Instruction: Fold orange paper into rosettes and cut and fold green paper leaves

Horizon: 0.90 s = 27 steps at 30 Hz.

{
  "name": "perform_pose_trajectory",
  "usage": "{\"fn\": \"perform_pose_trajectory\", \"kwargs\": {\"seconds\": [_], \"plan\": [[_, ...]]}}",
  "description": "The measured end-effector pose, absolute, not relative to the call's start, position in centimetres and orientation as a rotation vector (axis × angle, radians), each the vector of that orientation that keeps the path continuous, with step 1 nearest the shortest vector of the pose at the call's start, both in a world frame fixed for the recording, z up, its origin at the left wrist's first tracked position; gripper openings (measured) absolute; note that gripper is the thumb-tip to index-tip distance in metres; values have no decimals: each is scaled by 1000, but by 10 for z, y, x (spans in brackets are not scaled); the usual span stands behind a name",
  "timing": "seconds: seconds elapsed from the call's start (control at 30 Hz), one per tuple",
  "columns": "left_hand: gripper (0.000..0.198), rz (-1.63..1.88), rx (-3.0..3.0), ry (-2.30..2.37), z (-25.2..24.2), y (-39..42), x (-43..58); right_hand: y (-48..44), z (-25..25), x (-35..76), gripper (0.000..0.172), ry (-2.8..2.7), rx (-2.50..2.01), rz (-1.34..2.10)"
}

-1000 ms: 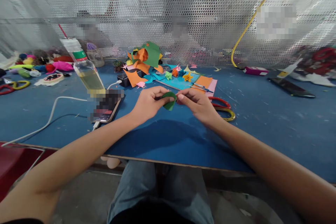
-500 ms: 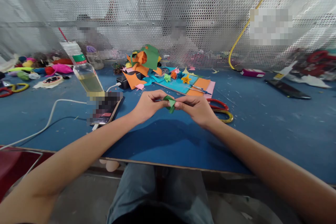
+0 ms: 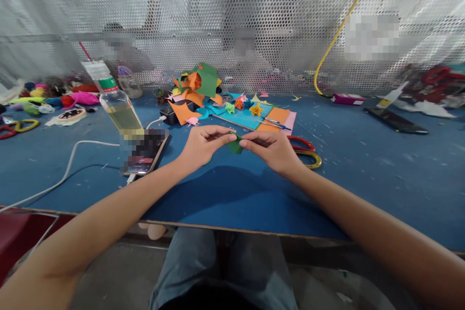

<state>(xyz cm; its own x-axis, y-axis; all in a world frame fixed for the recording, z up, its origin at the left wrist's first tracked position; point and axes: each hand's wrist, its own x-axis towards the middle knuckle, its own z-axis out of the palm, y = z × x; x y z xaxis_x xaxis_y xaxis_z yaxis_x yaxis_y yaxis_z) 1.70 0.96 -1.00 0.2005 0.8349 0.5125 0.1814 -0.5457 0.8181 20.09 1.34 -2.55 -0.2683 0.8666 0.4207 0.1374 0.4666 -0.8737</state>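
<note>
A small piece of folded green paper (image 3: 235,146) is pinched between my two hands above the blue table (image 3: 232,198). My left hand (image 3: 205,144) grips its left side between thumb and fingers. On the other side, the thumb and index finger of my right hand (image 3: 271,149) close on its right edge. Fingers cover part of the paper, so its full shape is hidden. Red and yellow scissor handles (image 3: 308,159) show just beyond my right hand. Behind the hands lie small folded paper stars, among them a yellow-orange one (image 3: 256,109) and a light green one (image 3: 229,108).
Coloured paper scraps (image 3: 205,80) are heaped at the back. Pens (image 3: 274,123) lie on orange and pink sheets (image 3: 278,116). To the left stand a bottle (image 3: 118,106) and a phone (image 3: 147,152) with a white cable (image 3: 74,155). A dark phone (image 3: 395,121) lies right.
The green paper has turned in my fingers; its lighter pointed flap no longer shows, and a darker, flatter face does. Both hands keep nearly the same place.
</note>
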Motion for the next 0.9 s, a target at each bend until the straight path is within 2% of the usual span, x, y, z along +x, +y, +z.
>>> {"fn": "perform_pose_trajectory", "kwargs": {"seconds": [0.17, 0.33, 0.5, 0.67, 0.77, 0.9], "plan": [[15, 1377, 1927, 937, -10, 8, 17, 12, -27, 199, 18, -1732, -862, 855], [18, 1267, 1986, 992, -9, 6, 18, 11, -25, 202, 13, -1812, -878, 627], [12, 1274, 2082, 1007, -9, 5, 17, 10, -25, 206, 12, -1924, -826, 423], [10, 1348, 2237, 927, -14, 9, 15, 9, -28, 204, 17, -1879, -877, 553], [11, 1377, 2333, 846, -17, 10, 15, 8, -29, 201, 14, -1846, -920, 624], [12, 1405, 2354, 824, -17, 7, 17, 5, -27, 200, 11, -1863, -935, 535]]}}
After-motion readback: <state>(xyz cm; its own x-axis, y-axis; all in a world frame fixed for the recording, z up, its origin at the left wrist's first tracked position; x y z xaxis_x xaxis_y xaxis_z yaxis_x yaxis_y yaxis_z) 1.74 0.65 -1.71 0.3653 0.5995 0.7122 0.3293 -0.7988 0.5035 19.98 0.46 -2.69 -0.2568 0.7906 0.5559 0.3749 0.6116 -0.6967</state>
